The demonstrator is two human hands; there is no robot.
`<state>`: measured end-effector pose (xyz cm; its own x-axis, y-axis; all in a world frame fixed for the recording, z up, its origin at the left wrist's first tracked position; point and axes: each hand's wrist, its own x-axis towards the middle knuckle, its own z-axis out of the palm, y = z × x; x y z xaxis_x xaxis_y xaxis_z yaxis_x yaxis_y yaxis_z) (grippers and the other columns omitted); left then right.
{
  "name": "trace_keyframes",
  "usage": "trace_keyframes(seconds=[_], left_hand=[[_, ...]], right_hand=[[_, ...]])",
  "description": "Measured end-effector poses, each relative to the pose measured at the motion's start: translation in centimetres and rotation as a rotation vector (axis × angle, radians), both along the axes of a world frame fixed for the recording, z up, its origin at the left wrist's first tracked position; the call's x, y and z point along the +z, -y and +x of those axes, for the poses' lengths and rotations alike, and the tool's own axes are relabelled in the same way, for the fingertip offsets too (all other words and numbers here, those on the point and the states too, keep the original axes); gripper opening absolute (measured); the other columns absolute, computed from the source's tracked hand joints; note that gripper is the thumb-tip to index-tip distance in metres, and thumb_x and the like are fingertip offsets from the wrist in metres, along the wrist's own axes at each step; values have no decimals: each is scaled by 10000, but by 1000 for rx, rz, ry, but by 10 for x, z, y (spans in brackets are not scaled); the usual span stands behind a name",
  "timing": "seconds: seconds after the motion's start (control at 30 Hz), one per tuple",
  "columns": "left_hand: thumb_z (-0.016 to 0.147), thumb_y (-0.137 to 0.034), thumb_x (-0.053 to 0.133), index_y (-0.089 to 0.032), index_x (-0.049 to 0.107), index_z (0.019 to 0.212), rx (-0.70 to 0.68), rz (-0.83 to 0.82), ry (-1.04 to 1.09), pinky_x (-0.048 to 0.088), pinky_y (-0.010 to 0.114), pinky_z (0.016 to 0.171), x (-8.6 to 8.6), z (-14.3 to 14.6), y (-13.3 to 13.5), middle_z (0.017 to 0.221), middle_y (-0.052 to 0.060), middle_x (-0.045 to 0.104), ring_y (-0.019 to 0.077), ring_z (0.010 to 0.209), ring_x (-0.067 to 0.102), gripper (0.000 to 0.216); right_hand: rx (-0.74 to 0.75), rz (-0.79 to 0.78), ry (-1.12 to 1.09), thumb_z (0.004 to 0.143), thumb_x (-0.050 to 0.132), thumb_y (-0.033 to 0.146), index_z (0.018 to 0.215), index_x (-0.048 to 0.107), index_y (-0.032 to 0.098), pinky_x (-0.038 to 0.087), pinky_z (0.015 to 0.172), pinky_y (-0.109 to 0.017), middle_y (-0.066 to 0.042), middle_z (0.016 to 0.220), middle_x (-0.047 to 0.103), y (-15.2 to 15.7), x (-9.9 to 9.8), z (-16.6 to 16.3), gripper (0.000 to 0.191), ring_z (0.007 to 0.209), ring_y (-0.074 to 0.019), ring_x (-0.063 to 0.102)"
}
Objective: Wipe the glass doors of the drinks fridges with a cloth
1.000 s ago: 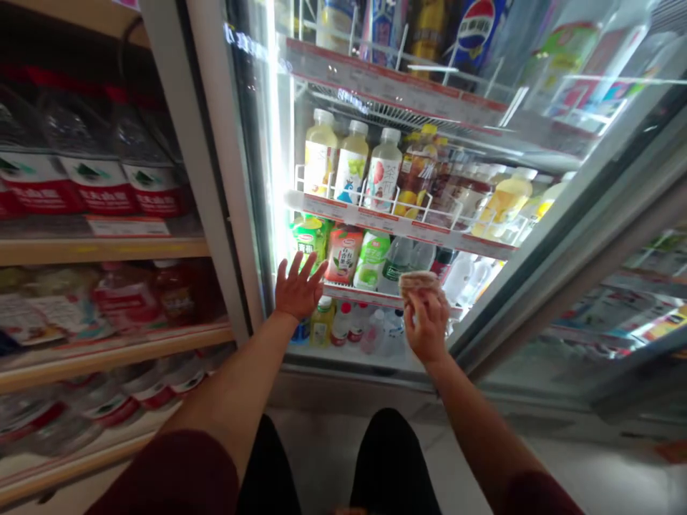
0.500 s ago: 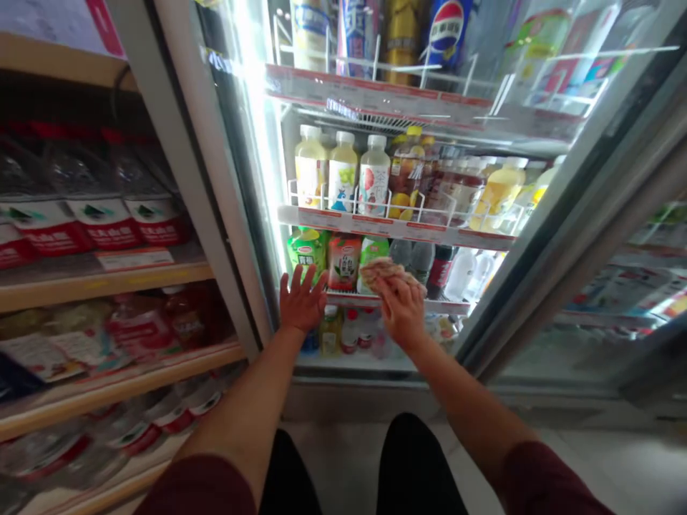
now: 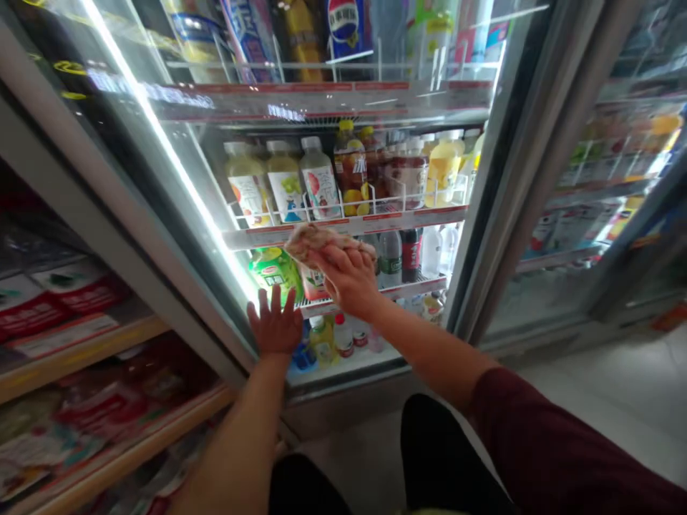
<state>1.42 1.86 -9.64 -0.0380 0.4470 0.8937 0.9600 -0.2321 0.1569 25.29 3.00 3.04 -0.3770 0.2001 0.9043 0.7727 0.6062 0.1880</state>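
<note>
My right hand [image 3: 348, 277] presses a crumpled pinkish-beige cloth [image 3: 307, 239] against the glass door [image 3: 300, 100] of a lit drinks fridge. The cloth covers part of the lower shelf from view. To its left and a little lower, my left hand [image 3: 275, 325] lies with fingers spread against the same glass, holding nothing. Behind the glass near that hand are a green drink bottle [image 3: 276, 268] and, partly hidden by the cloth, a red-labelled drink [image 3: 315, 282].
Several bottles stand on the fridge's middle shelf [image 3: 343, 223], with larger ones above. Wooden shelving [image 3: 134, 336] with packaged goods borders the door on the left. A metal frame [image 3: 509, 164] and another fridge section lie to the right. Pale floor tiles [image 3: 633, 372] show below.
My right hand has moved the cloth left and up across the glass. The view has turned, and my left hand stays spread on the door.
</note>
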Motion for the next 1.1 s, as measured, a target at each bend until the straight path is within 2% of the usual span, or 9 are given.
trace_keyframes(seconds=[0.13, 0.23, 0.37, 0.43, 0.57, 0.67, 0.8, 1.0, 1.1], left_hand=[[1017, -470, 492, -248, 599, 1477, 24, -28, 2, -16, 663, 1294, -1, 0, 0, 1665, 131, 412, 348, 1647, 82, 522], [1013, -477, 498, -257, 602, 1471, 37, -15, -1, -2, 674, 1292, 0, 0, 1, 1658, 128, 425, 351, 1647, 86, 518], [1022, -450, 503, -294, 552, 1517, 29, 12, -36, -7, 690, 1290, 2, 0, 2, 1680, 110, 394, 363, 1643, 110, 521], [1037, -435, 491, -317, 494, 1563, 31, 6, -57, -5, 698, 1289, 2, 1, 3, 1709, 96, 342, 366, 1645, 93, 539], [1049, -427, 484, -319, 463, 1584, 43, 4, -77, 2, 713, 1282, 0, -1, 3, 1721, 98, 318, 372, 1647, 69, 547], [1046, -413, 498, -316, 467, 1578, 46, 6, -111, 0, 709, 1281, -1, -3, 3, 1720, 97, 322, 383, 1641, 97, 542], [1039, -388, 514, -323, 459, 1585, 81, 81, -169, 61, 687, 1287, -1, -4, 1, 1710, 103, 341, 359, 1644, 110, 552], [1019, -418, 518, -292, 544, 1530, 87, 86, -136, 77, 698, 1278, 1, -1, 1, 1649, 138, 437, 364, 1637, 149, 526], [1005, -425, 526, -296, 550, 1529, 65, 20, -84, 42, 712, 1278, 2, 0, 2, 1648, 137, 437, 377, 1635, 152, 540]], right_hand=[[-69, -80, -96, 1056, 531, 328, 1608, 463, 318, 365, 1081, -435, -54, 1567, 493, -1, 41, -9, 557, 1302, -291, 462], [-45, -93, -44, 1049, 538, 321, 1621, 440, 322, 379, 1075, -422, -35, 1591, 475, 6, 36, -20, 580, 1301, -283, 457], [30, -90, 230, 1105, 418, 336, 1619, 413, 369, 408, 1044, -358, 58, 1642, 415, 16, 18, -27, 515, 1309, -222, 461], [12, -102, 269, 1111, 395, 332, 1627, 390, 374, 412, 1054, -365, 52, 1661, 391, 16, 26, -26, 518, 1334, -223, 455], [-57, -125, 136, 1092, 437, 324, 1653, 349, 348, 395, 1068, -400, 4, 1666, 392, 9, 47, -19, 568, 1365, -266, 443], [-38, -99, 113, 1096, 435, 336, 1627, 406, 333, 396, 1030, -395, 19, 1632, 449, 8, 28, -11, 532, 1318, -257, 458], [74, -11, 225, 1108, 428, 327, 1534, 535, 329, 408, 1018, -374, 79, 1554, 532, 6, -3, 3, 440, 1255, -216, 469], [-53, -52, -70, 1087, 475, 307, 1558, 528, 360, 374, 1081, -397, -12, 1520, 547, -9, 24, 30, 477, 1311, -255, 473], [-27, -20, -34, 1073, 507, 296, 1517, 580, 363, 380, 1047, -384, -12, 1470, 601, -10, 7, 45, 456, 1260, -240, 512]])
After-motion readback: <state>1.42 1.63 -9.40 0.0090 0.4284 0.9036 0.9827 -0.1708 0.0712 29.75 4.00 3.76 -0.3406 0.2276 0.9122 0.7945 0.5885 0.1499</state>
